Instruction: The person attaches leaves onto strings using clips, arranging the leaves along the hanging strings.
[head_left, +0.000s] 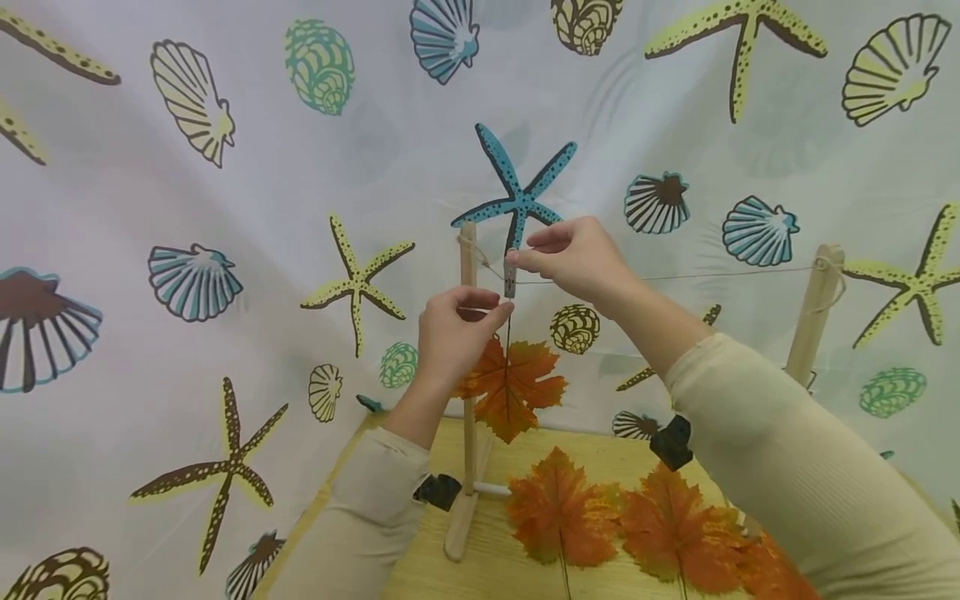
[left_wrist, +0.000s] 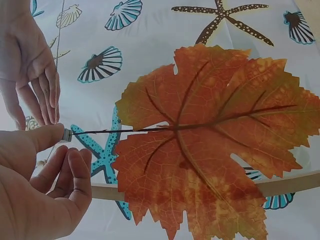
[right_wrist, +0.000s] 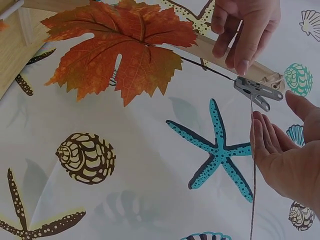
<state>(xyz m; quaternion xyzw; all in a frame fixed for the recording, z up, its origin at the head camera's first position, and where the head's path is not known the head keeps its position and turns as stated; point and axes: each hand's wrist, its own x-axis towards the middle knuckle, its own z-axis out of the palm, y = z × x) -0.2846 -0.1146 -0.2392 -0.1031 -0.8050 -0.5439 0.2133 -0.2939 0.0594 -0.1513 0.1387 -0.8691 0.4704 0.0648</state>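
A metal clothespin [right_wrist: 257,92] sits on the thin string [right_wrist: 253,200], and the stem [right_wrist: 207,67] of an orange maple leaf [right_wrist: 120,45] runs into its tip. In the head view the leaf [head_left: 513,392] hangs below the clothespin [head_left: 510,275]. My right hand [head_left: 573,258] is at the clothespin's upper end; in the right wrist view its thumb and fingers stand apart around the handles. My left hand [head_left: 461,333] is at the lower end by the stem, thumb tip right at the clothespin and fingers loosely bent.
The string runs between a left wooden post [head_left: 469,433] and a right wooden post [head_left: 813,317]. More maple leaves [head_left: 562,508] lie on the wooden tabletop [head_left: 427,575] below my hands. Behind hangs a white cloth [head_left: 300,167] printed with shells and starfish.
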